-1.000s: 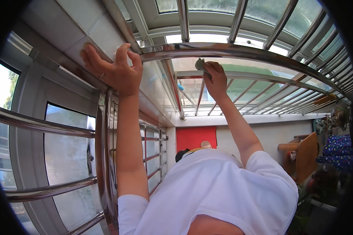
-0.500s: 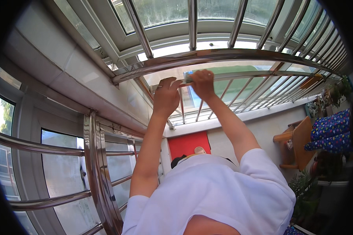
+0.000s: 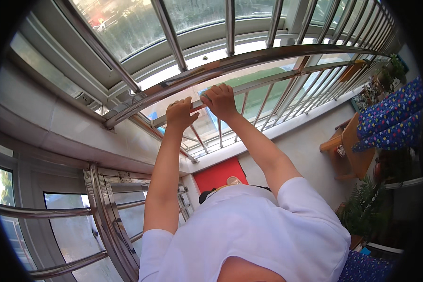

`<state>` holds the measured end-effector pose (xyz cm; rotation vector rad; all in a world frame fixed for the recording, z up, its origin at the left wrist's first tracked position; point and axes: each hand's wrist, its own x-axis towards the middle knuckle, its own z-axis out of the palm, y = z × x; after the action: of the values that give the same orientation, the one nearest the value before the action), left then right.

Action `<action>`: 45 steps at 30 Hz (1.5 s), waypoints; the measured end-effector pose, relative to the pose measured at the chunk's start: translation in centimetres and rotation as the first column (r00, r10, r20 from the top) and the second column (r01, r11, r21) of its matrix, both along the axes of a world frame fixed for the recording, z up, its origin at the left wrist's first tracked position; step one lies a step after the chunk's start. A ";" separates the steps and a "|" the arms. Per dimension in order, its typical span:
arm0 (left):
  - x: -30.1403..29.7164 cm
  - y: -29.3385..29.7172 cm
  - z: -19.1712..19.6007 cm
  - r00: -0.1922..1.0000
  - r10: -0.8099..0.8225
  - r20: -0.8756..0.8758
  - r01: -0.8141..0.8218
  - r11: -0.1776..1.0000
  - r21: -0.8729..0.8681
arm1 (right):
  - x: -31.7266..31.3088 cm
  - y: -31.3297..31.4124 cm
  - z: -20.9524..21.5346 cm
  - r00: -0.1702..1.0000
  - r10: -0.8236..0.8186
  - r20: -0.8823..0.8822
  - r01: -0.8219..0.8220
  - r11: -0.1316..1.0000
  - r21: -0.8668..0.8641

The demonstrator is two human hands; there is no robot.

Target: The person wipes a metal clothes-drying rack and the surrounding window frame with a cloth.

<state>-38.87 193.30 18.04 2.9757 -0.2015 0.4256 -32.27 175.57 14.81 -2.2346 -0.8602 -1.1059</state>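
Observation:
Both of my arms reach out to a flat metal rail (image 3: 263, 83) that runs below a thicker, shiny handrail (image 3: 254, 58). My left hand (image 3: 179, 114) is curled over the flat rail near its left end, thumb apart below it. Just to its right, my right hand (image 3: 221, 102) is closed over the same rail. A bit of a small grey-green thing, like a cloth or scouring pad (image 3: 204, 97), shows at its fingertips; most of it is hidden under the hand.
Upright metal bars and window panes (image 3: 127, 28) stand beyond the rails. A tiled wall (image 3: 70, 122) and another metal railing (image 3: 101, 211) are on the left. At the right are a wooden chair (image 3: 348, 141), patterned blue cloth (image 3: 390, 117) and plants (image 3: 366, 209). A red mat (image 3: 218, 174) lies below.
My right hand has slid left and down along the rail, its fingers now covering more of the grey-green thing. My left hand has shifted left. The whole view has turned somewhat.

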 end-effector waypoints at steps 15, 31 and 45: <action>0.7 0.5 -2.4 0.999 0.028 0.036 -0.027 0.999 -0.034 | 4.4 -9.0 -1.3 0.961 -0.235 -0.145 0.244 0.969 0.048; -0.1 -0.2 -2.1 0.996 0.062 0.063 -0.060 0.997 -0.042 | 5.0 -14.0 -1.4 0.956 -0.185 -0.226 0.214 0.971 0.110; 0.5 -0.3 -2.9 0.987 0.087 0.134 -0.083 0.996 -0.032 | -0.9 0.6 -1.1 0.953 0.087 -0.292 -0.104 0.994 -0.044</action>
<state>-38.38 193.01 15.18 2.9393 -0.0814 0.6359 -33.20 176.15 13.72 -2.3014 -0.8729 -0.6937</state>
